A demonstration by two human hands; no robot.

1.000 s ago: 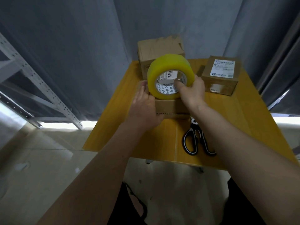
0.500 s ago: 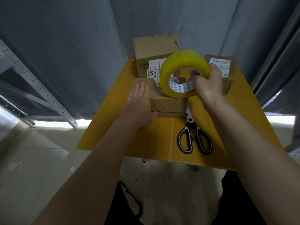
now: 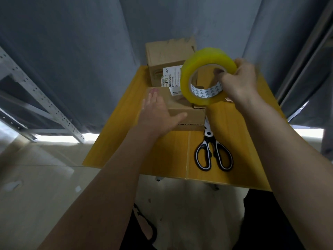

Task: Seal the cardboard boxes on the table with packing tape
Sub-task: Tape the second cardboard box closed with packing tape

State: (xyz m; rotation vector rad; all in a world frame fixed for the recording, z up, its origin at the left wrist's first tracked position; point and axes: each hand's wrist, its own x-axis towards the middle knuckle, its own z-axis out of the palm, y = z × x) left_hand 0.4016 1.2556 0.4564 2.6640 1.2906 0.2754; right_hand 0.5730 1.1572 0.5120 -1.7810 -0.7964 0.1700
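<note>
Yellow tape roll: held above the table, gripped by the right hand, fingers through its core.
Left hand: fingers straight, flat on the low box.
Tall box: behind the low box.
Scissors: on the table, just beside the low box.

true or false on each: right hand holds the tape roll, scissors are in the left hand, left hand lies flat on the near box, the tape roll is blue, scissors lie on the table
1. The right hand holds the tape roll: true.
2. The scissors are in the left hand: false, nothing holds them.
3. The left hand lies flat on the near box: true.
4. The tape roll is blue: false, it is yellow.
5. The scissors lie on the table: true.
</note>
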